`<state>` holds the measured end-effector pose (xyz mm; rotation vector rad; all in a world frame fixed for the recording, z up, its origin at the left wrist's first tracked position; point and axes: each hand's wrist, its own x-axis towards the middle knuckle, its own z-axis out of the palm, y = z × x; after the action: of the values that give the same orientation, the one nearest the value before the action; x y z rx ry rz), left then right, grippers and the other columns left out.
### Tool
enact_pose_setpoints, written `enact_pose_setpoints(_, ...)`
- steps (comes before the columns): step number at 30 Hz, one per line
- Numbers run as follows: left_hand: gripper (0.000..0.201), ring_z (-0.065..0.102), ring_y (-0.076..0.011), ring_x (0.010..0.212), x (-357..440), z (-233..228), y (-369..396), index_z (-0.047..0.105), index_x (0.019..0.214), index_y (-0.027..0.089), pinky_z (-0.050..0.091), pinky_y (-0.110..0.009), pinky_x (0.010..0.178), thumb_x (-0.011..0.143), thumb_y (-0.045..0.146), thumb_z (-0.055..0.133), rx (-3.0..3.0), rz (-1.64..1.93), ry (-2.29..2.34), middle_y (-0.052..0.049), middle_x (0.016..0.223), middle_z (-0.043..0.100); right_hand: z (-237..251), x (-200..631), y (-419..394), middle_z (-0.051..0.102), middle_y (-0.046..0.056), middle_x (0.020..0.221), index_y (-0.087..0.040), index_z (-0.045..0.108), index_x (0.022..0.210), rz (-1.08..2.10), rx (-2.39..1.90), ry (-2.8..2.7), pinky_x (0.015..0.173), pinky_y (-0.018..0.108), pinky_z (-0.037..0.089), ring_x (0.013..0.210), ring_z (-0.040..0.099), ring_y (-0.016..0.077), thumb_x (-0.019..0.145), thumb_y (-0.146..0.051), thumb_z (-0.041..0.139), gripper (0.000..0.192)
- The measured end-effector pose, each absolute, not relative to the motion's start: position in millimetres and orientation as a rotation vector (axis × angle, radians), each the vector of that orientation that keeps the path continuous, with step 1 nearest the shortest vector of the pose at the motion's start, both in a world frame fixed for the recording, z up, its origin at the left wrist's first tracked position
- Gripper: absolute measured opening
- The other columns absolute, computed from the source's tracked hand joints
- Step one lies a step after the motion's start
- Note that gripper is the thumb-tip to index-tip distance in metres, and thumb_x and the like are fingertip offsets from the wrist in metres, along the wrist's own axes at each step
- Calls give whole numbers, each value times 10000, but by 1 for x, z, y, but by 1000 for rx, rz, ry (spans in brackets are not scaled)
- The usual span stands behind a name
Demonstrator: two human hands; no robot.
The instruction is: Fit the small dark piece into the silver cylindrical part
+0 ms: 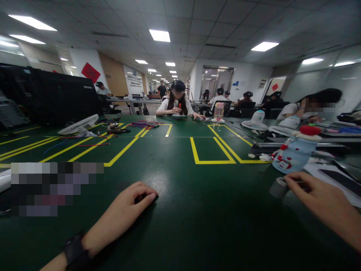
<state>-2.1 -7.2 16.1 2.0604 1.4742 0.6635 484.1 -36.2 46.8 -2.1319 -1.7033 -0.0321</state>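
My left hand (131, 205) rests on the green tabletop (180, 210) with its fingers loosely curled and the thumb tip close to the index finger. Nothing shows in it. At the right, my right hand (316, 192) pinches the upper edge of a small grey cylinder (279, 187) between thumb and fingertips. The cylinder is slightly tilted, at or just above the tabletop; its exact kind is not clear. Just behind it stands a light blue bottle (295, 152) with a red top.
A dark phone (342, 181) lies on white paper at the right. White fans (256, 121) stand beyond the bottle. Wires (143, 124) and small parts lie at the far left, by a white keyboard-like object (79, 125). A person (177, 101) sits opposite, holding an orange-handled tool.
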Motion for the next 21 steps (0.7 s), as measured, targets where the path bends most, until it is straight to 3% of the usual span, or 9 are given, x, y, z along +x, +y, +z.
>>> enact_pose_setpoints(10, 309, 604, -242, 970, -3, 14, -6, 686, 961, 272, 460, -401, 896, 894, 483, 470, 2050, 664, 1471, -37, 1027, 641, 45, 486, -35, 687, 100, 926, -268, 660, 931, -38, -2080, -1710, 640, 326, 467, 738, 655, 203, 838, -471, 516, 266)
enact_pose_setpoints(16, 311, 609, -244, 958, -3, 13, -4, 695, 957, 269, 465, -403, 888, 888, 481, 478, 2057, 674, 1467, -35, 1014, 651, 28, 500, -31, 682, 113, 1038, -266, 586, 1232, 101, -2009, -1742, 632, 353, 527, 757, 671, 231, 800, -503, 568, 494)
enact_pose_setpoints(18, 309, 614, -243, 953, -3, 13, -5, 702, 952, 269, 469, -391, 880, 884, 477, 484, 2056, 685, 1473, -31, 1007, 662, 26, 488, -29, 673, 107, 1085, -292, 587, 1234, 55, -1930, -1803, 647, 359, 542, 803, 671, 244, 802, -478, 580, 470)
enact_pose_setpoints(21, 304, 625, -241, 943, -1, 15, -6, 716, 937, 271, 478, -376, 870, 877, 469, 492, 2056, 699, 1485, -25, 999, 679, 31, 443, -26, 627, 54, 1211, -335, 573, 1246, 25, -1727, -1926, 821, 381, 545, 1021, 630, 262, 838, -407, 552, 415)
